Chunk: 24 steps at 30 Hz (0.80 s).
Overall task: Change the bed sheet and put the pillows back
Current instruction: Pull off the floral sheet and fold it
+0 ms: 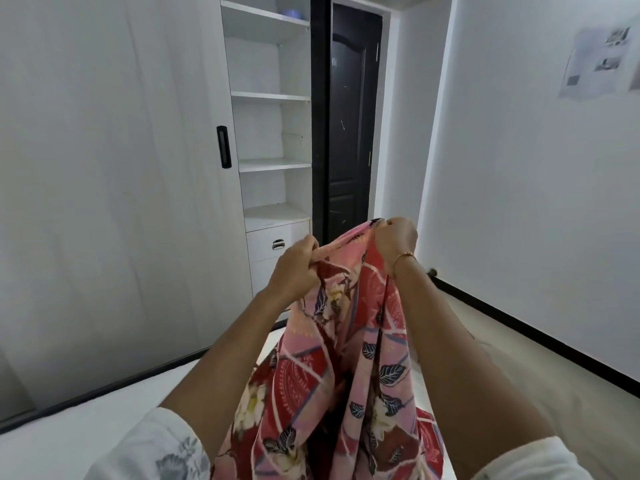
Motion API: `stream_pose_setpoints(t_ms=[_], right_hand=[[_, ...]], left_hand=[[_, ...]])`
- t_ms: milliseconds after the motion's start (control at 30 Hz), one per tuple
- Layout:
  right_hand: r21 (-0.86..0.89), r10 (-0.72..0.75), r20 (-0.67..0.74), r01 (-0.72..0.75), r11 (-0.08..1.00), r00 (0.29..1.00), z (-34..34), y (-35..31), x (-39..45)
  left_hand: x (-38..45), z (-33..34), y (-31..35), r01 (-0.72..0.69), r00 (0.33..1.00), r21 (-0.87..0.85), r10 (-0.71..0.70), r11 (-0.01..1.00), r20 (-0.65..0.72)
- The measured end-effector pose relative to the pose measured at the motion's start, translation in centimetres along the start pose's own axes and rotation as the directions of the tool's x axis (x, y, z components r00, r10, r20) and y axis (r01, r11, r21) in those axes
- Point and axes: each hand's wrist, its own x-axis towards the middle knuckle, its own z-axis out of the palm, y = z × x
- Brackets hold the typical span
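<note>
sheet (346, 358) hanging lengthwise from hands (346, 251)

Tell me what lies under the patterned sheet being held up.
Under the hanging patterned sheet, held by the left hand and right hand, a bare white mattress shows beside it. The part directly beneath is covered.

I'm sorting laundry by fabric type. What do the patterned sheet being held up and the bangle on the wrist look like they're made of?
The sheet looks like thin woven cloth, probably cotton or a blend: matte, printed with flowers and leaves, hanging in soft folds from both hands. The bangle on the right wrist looks like thin metal, gold-coloured and shiny; gold, plated or brass cannot be told.
</note>
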Motion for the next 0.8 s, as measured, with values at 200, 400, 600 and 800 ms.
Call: stream_pose_setpoints(t_ms=[200,400,600,800], right_hand=[[0.461,0.208,0.408,-0.398,0.793,0.889,0.3,1.3,-1.0],[0.48,0.149,0.576,-0.48,0.735,0.804,0.0,1.1,-3.4],[0.586,-0.097,0.577,-0.329,0.74,0.811,-0.4,2.4,-4.6],[0.235,-0.052,0.716,-0.17,0.957,0.696,-0.2,5.1,-6.3]], left_hand=[[-1.3,1.5,0.5,0.037,0.99,-0.25,-0.069,0.968,-0.119],[-2.1,3.7,1.2,0.044,0.981,-0.072,-0.03,0.996,0.192],[-2.3,4.3,1.6,0.151,0.988,-0.411,-0.12,0.899,0.101],[-1.4,4.0,1.5,0.246,0.962,-0.602,-0.266,0.76,0.058]])
